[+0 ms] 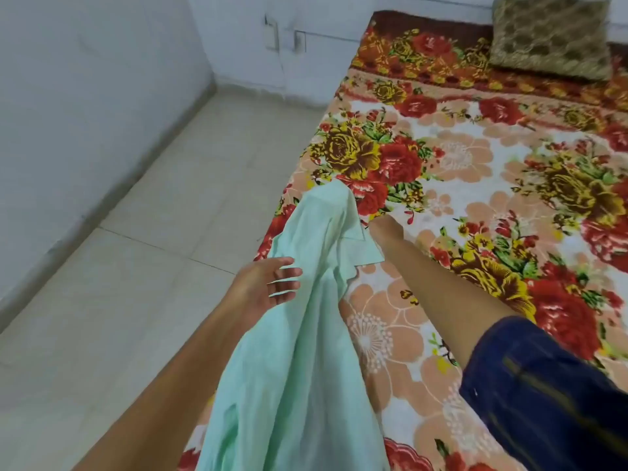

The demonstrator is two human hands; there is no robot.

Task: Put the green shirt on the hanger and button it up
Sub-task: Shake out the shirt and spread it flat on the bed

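While green shirt (299, 334) overhangs bed (475, 185) edge, left hand (268, 283) spread — right hand (380, 229) grip untellable.

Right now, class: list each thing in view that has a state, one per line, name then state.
green shirt: lifted above the bed's edge, hanging bunched and unbuttoned, collar at the top; no hanger visible.
left hand: open, straight fingers touching the shirt's side.
right hand: mostly hidden behind the collar, apparently holding it up.
floral blanket: spread flat over the bed.
cushion: lying at the bed's far end.
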